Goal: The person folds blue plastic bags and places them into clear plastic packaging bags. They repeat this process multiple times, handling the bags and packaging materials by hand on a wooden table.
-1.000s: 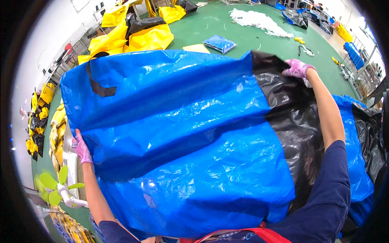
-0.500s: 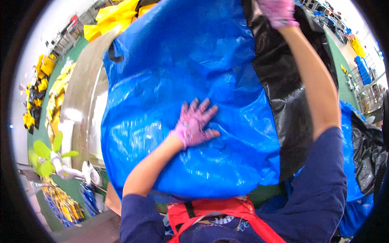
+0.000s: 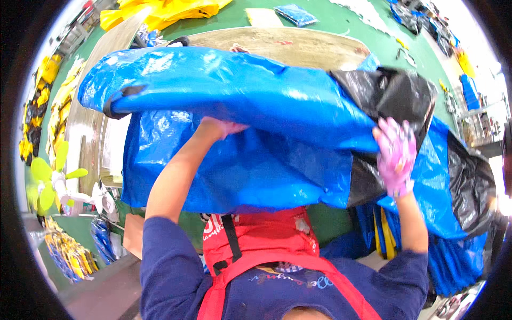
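Observation:
A large blue plastic sheet point(image 3: 176, 186) with a black panel at its right end lies folded across the work table in front of me. Its far part is brought over toward me as a thick, bulging fold point(image 3: 256, 96). My left hand point(image 3: 226, 128), in a pink glove, reaches in beneath the fold's near edge, and its fingers are mostly hidden there. At the right, my right hand point(image 3: 396, 157), in a patterned pink glove, is closed on the sheet's folded edge, where blue meets black panel point(image 3: 392, 93). A black strap loop point(image 3: 121, 101) shows at the fold's left end.
Wooden table top point(image 3: 266, 40) shows behind the sheet. A green-bladed fan point(image 3: 53, 184) stands at left. More blue and black sheets point(image 3: 442, 181) hang at right. Yellow sheets point(image 3: 165, 13) lie at the far left, and a blue packet point(image 3: 296, 15) lies on the green floor beyond.
The sheet's far part has come down toward me into a fold. My right hand has moved from far right to near right; my left, formerly flat on the sheet, is now under the fold.

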{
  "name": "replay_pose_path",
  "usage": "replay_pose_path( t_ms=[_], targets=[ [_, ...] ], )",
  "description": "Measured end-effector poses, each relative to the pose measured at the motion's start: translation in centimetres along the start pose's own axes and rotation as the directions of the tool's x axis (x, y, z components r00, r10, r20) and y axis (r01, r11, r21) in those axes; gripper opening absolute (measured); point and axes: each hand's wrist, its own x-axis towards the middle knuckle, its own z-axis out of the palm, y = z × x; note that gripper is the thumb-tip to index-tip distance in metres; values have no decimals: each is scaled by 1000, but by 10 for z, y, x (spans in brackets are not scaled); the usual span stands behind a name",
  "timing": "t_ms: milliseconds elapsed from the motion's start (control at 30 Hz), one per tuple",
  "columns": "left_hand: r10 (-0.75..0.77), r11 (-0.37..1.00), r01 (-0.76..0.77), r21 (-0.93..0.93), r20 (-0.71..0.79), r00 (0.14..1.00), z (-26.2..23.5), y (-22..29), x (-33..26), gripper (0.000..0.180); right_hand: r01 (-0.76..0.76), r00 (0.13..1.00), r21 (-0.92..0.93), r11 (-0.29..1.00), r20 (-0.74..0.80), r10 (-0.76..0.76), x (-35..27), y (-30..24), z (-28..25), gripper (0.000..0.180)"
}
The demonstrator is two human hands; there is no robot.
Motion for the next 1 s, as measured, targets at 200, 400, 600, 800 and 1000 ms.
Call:
replay_pose_path(
  t_ms=[200, 400, 600, 800, 1000],
  targets=[
    [33, 970, 90, 225, -490, 871, 120, -65, -25, 64, -323, 909, 324, 889, -153, 386, 32, 7, 19, 30],
    [-204, 963, 246, 112, -300, 932, 105, -53, -53, 67, 101, 954, 653, 751, 151, -259, -92, -58, 42, 32],
    [-276, 960, 272, -70, -421, 864, 141, -99, -149, 71, -193, 947, 470, 861, 320, 38, -105, -54, 35, 35],
    [124, 992, -110, 58, -531, 838, 161, -32, -160, 75, -422, 878, 534, 733, 41, 477, -2, -15, 23, 26],
    [88, 995, -98, -1, -436, 896, 141, -31, -122, 53, -287, 728, 733, 617, -251, 637, -1, 78, -11, 32]
  ],
)
